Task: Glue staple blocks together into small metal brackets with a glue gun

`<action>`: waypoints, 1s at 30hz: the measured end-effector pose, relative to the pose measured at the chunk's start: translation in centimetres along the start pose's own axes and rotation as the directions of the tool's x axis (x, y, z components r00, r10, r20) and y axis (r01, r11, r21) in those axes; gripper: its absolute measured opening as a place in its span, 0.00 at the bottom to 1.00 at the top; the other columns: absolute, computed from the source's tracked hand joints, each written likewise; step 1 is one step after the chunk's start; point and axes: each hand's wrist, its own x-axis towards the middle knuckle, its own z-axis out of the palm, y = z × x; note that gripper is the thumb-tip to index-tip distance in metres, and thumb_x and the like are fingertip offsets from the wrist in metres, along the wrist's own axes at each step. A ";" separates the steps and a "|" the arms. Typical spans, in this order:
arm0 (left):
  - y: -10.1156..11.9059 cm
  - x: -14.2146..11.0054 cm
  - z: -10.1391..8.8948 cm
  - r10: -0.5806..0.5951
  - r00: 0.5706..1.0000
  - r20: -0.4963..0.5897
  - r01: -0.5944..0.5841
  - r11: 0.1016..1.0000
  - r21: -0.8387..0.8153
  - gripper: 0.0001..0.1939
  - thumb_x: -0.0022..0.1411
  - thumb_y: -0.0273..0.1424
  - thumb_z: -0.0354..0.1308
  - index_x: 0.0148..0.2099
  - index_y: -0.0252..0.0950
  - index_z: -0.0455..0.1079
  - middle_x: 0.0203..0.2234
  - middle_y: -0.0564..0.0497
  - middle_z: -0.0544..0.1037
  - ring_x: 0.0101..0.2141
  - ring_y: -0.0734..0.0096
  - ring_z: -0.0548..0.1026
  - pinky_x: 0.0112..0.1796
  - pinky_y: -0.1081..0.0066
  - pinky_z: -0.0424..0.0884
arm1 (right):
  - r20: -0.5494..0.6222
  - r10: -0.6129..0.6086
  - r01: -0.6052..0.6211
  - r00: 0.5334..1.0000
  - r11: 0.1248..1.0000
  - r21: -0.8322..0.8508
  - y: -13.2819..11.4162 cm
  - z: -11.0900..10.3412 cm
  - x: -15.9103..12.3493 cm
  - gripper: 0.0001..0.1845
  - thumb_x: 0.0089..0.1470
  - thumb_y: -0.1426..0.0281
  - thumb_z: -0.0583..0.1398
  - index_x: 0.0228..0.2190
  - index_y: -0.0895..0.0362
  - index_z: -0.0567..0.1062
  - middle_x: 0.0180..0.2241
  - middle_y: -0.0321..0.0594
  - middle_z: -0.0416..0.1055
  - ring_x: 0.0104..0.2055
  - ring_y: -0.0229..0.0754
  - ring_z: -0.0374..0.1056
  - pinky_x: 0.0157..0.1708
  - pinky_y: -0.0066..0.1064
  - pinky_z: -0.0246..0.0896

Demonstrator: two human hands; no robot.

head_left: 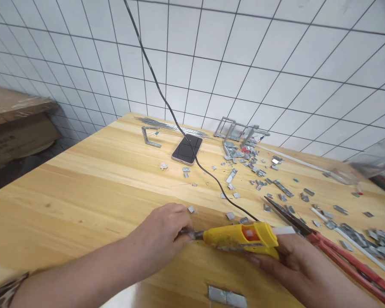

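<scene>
My right hand (295, 261) is wrapped round a yellow hot glue gun (237, 236), which lies sideways with its nozzle pointing left. A white glue stick (284, 230) sticks out of its back end. My left hand (167, 229) is closed in a pinch right at the nozzle tip. A sliver of something grey shows between those fingertips, mostly hidden by them. Below the gun, a flat grey strip (227, 296) lies on the wooden table (93, 179). Small grey cut pieces (230, 216) lie just beyond the gun.
Red-handled scissors (333, 248) lie by my right hand. A black cord (154, 79) hangs down across a phone (187, 149) toward the gun. Bent grey frames (232, 132) stand near the tiled wall (211, 64). Thin rods (167, 125) and scattered grey scraps (282, 188) cover parts of the table.
</scene>
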 end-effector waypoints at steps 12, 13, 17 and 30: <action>0.0 0.0 0.0 -0.005 1.000 0.002 0.005 1.000 0.001 0.07 0.57 0.20 0.58 0.28 0.35 0.69 0.26 0.54 0.72 0.31 0.70 0.70 0.32 0.73 0.65 | -0.023 -0.005 0.004 1.000 0.999 -0.042 -0.2 0.0 -0.1 0.10 0.53 0.67 0.56 0.27 0.53 0.78 0.23 0.36 0.78 0.23 0.43 0.74 0.21 0.26 0.69; 0.0 0.0 0.0 -0.007 1.000 0.000 0.007 1.000 0.003 0.07 0.57 0.20 0.58 0.28 0.35 0.69 0.26 0.54 0.71 0.31 0.70 0.70 0.31 0.73 0.65 | -0.023 -0.012 0.011 1.000 0.999 -0.038 -0.2 0.0 0.0 0.10 0.54 0.66 0.56 0.27 0.53 0.78 0.24 0.36 0.79 0.24 0.44 0.74 0.23 0.27 0.69; -0.1 0.0 0.1 0.012 1.000 -0.007 -0.012 1.000 -0.005 0.08 0.57 0.20 0.58 0.28 0.35 0.68 0.26 0.53 0.72 0.31 0.70 0.71 0.32 0.73 0.65 | -0.064 -0.044 0.040 0.997 0.997 -0.066 -0.5 0.2 0.0 0.11 0.53 0.67 0.56 0.23 0.52 0.75 0.20 0.34 0.76 0.22 0.44 0.73 0.23 0.29 0.70; -0.1 0.0 0.1 0.003 1.000 -0.010 -0.003 1.000 -0.009 0.08 0.56 0.19 0.58 0.28 0.35 0.69 0.26 0.54 0.72 0.32 0.70 0.71 0.32 0.73 0.65 | -0.060 -0.091 0.088 0.994 0.995 -0.047 -0.6 0.1 0.1 0.10 0.55 0.67 0.56 0.31 0.51 0.78 0.29 0.36 0.81 0.29 0.44 0.77 0.32 0.28 0.73</action>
